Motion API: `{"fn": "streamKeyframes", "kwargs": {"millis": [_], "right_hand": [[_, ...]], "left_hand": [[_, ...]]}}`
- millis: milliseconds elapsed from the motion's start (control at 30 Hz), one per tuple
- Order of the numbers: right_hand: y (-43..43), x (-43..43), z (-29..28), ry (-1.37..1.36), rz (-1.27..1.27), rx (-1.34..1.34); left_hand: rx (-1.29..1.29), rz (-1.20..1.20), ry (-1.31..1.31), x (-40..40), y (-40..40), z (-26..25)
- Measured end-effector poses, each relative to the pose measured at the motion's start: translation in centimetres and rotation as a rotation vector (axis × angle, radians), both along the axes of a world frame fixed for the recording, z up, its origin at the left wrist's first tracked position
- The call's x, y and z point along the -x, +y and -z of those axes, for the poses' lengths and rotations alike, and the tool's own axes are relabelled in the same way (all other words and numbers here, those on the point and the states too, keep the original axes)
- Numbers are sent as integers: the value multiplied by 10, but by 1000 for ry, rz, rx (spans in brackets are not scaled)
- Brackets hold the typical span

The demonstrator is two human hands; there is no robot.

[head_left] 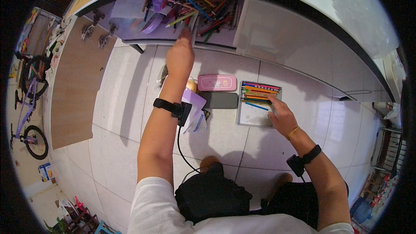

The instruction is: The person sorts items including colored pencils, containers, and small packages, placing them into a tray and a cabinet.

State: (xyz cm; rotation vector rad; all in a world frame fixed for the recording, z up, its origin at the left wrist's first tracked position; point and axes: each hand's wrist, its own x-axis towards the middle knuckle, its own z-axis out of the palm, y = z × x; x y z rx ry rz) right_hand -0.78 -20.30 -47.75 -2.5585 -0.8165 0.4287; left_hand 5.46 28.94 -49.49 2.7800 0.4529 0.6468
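Note:
My left hand (182,52) reaches into an open cabinet compartment (130,35) among loose colored pencils (221,9). Its fingertips are blurred beside a red pencil, and whether they grip anything is unclear. A yellow-green pencil (180,19) lies just beyond them. Down on the tiled floor, my right hand (282,113) rests at the right side of a shallow grey tray (240,117), thumb and fingers apart. Pencils lie side by side in the tray's far half (260,92). Nearest to my thumb is a blue pencil (256,106).
Left of the tray lie a pink pencil case (217,83) and a dark grey case (221,100). A purple folder-like item (195,102) is partly hidden by my left forearm. A sliding door panel (292,45) covers the cabinet's right side. A bicycle (31,110) stands far left.

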Motion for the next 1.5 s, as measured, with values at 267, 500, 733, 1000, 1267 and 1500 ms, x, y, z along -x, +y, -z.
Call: {"fn": "streamKeyframes", "kwargs": {"millis": [267, 500, 733, 1000, 1267, 1500], "right_hand": [[11, -1, 3, -49, -40, -42], [-6, -2, 24, -19, -22, 32], [-25, -6, 44, 49, 18, 82], [-22, -8, 40, 131, 42, 154], [-16, -11, 27, 231, 88, 190], [5, -11, 9, 237, 96, 191]], "left_hand": [[29, -62, -235, 16, 21, -35], [128, -41, -472, 36, 8, -40], [531, 52, -131, 82, -29, -2], [656, 215, 405, 147, -85, 90], [550, 239, 532, 142, -94, 120], [280, 178, 559, 129, -85, 89]]}}
